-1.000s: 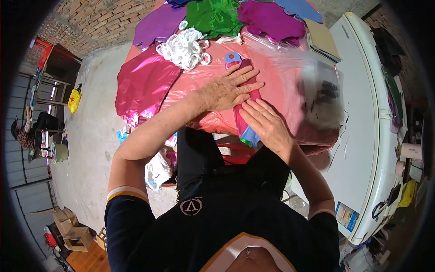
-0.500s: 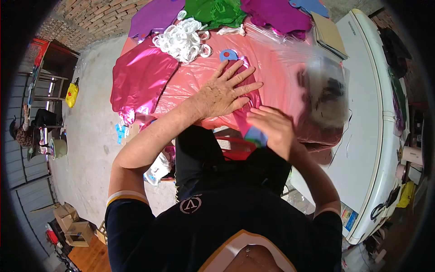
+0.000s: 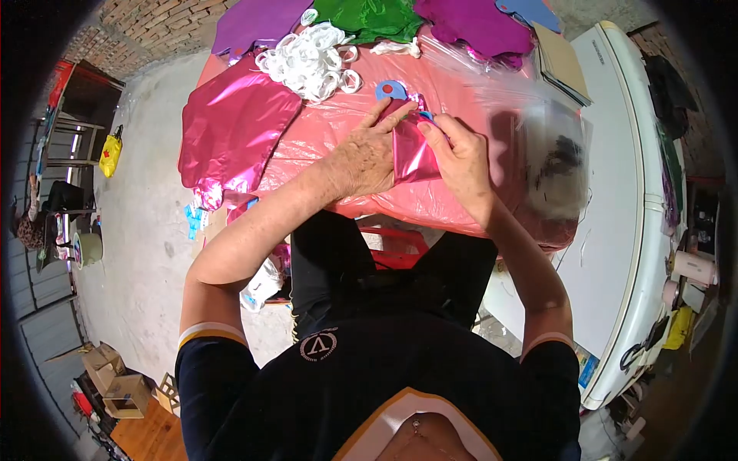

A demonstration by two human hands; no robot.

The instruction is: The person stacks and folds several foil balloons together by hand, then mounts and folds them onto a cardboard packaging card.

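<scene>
My left hand [image 3: 363, 160] lies flat over the left side of a pink foil balloon [image 3: 413, 157], with its visible fingers stretched out and pressing it to the table. The balloon is folded into a narrow strip. Between thumb and fingers, my right hand [image 3: 461, 157] pinches the balloon's folded-over end, where a small blue piece shows. A blue round tab [image 3: 390, 90] with a red dot lies just above the left fingertips. To the left is a spread pink foil sheet [image 3: 234, 127], and behind it a heap of white rings [image 3: 307, 65].
Purple foil [image 3: 257, 27], green foil [image 3: 369, 17] and magenta foil [image 3: 477, 31] line the far edge of the pink-covered table [image 3: 307, 150]. Clear plastic bags [image 3: 550, 150] lie at right, below a stack of card [image 3: 561, 65]. A white fridge [image 3: 607, 192] lies alongside.
My right hand has moved up from the table's near edge, folding the balloon's lower end upward over itself. The left hand stays pressed on the balloon.
</scene>
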